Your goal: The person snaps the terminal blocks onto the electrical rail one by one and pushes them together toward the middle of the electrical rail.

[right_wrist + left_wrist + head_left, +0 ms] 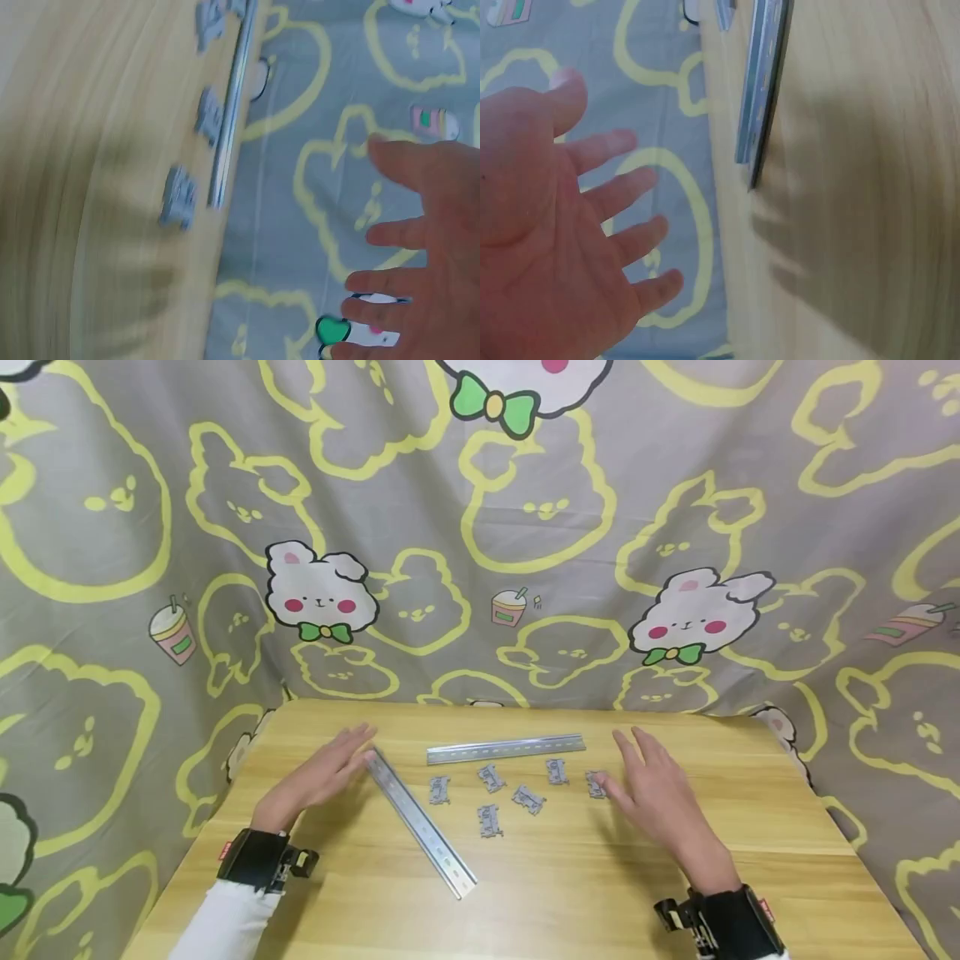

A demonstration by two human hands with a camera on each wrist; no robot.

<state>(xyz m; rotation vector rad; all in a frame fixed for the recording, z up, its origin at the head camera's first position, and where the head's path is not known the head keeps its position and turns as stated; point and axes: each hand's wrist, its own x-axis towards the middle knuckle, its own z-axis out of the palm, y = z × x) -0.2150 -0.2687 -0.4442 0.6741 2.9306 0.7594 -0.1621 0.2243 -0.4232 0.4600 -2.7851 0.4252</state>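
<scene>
Tabletop room separates far rail from back edge; left hand and right hand spread fingers wide.

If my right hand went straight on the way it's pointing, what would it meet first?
Probably the cloth; your right hand seems to point past the end of the far rail, though its height above the table is unclear.
</scene>
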